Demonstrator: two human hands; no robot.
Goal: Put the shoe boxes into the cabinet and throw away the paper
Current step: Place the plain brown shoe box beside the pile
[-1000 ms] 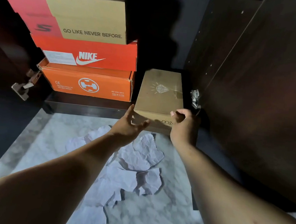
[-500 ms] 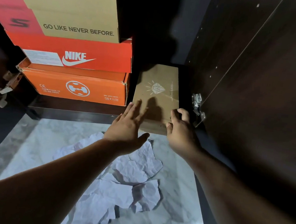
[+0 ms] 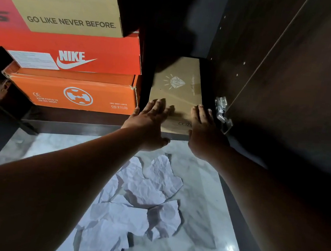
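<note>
Both hands — left hand, right hand — are pressing straight, spread fingers on the tan cardboard shoe box, its long axis pointing into the dark wooden cabinet.

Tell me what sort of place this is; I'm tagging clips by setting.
Probably a home storage spot: a dark wooden cabinet at floor level, stacked shoe boxes inside, and crumpled paper on a marble-look floor.

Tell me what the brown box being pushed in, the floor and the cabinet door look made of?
Brown box: plain matte cardboard, with a pale printed diamond logo. Floor: polished white marble or marble-look tile, grey-veined, with a glare spot. Cabinet door: dark wood-grain board, probably laminate; streaky and dull.
</note>
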